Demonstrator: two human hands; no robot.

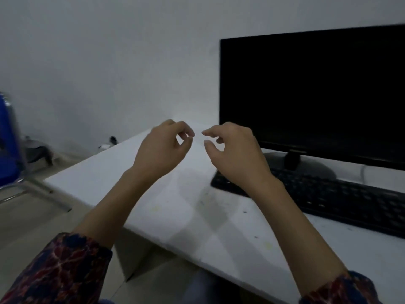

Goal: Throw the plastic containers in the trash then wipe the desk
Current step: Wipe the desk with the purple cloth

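Note:
Both of my hands hover above the white desk [166,207], close together and level with each other. My left hand [162,148] has its fingers loosely curled, thumb and fingertips nearly meeting, with nothing visible between them. My right hand [232,152] is relaxed, fingers slightly bent, and it holds nothing. The desk top carries small dark specks and faint yellowish stains. No plastic container, trash bin or cloth is in view.
A black monitor [311,91], switched off, stands at the right rear of the desk, with a black keyboard [341,200] in front of it. A blue chair [8,145] is on the floor to the left. Small dark items [37,150] lie by the wall.

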